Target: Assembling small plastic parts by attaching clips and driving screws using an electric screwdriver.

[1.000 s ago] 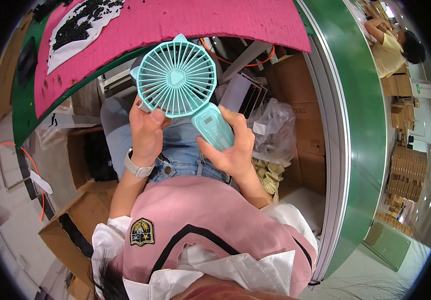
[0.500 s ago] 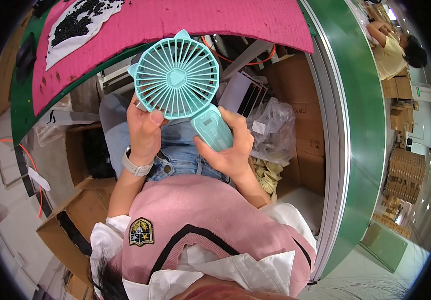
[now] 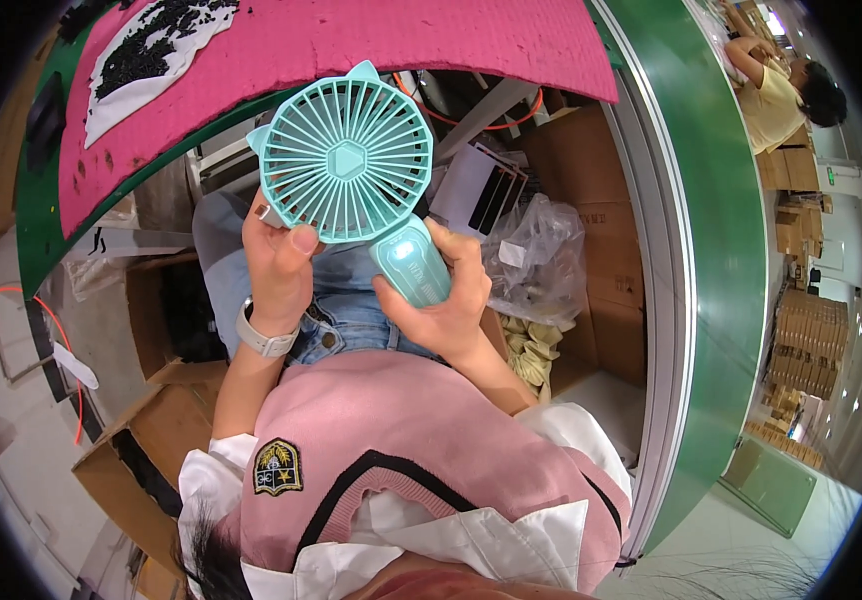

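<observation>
I hold a teal hand-held fan (image 3: 346, 160) in front of me, its round grille facing up and two small ears on its rim. My left hand (image 3: 276, 265) grips the lower left edge of the grille, thumb on the front. My right hand (image 3: 446, 300) wraps around the fan's short teal handle (image 3: 411, 262). Both hands are above my lap, below the edge of the pink table mat (image 3: 351, 40).
A white sheet with a pile of small black parts (image 3: 146, 50) lies on the pink mat. A clear plastic bag (image 3: 541, 260) and cardboard boxes (image 3: 591, 170) sit to my right. An open cardboard box (image 3: 141, 450) is at my left. Another person (image 3: 781, 90) sits beyond the green conveyor edge (image 3: 721, 250).
The fan and both hands stay almost in place; the fan has shifted only slightly in my grip.
</observation>
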